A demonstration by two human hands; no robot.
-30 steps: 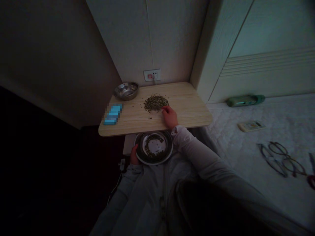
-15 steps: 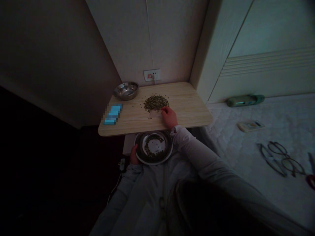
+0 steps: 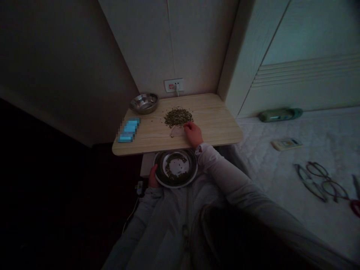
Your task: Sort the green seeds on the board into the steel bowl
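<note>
My left hand [image 3: 153,177] grips the left rim of a round metal bowl [image 3: 189,180], held just below the table's front edge. Small dark green grains, perhaps dried beans or seeds, lie in a ring on its bottom. On the wooden table [image 3: 216,116] is a loose pile of the same grains [image 3: 177,116]. Just in front of the pile, my right hand [image 3: 194,135] is closed, its fingertips pinching a thin see-through piece [image 3: 176,131] that reaches left over the tabletop. What kind of piece it is, I cannot make out. A few grains lie at its left end.
A second metal bowl [image 3: 144,104] stands at the table's back left, with a blurred-out phone-like screen [image 3: 129,130] in front. A wall socket [image 3: 173,85] holds a plug. On the bed at right lie a green bottle [image 3: 279,114], a remote [image 3: 287,144] and eyeglasses [image 3: 317,170].
The see-through piece and the few grains by its left end have shifted slightly towards me. Both hands stay nearly in place, and the bowl is still held.
</note>
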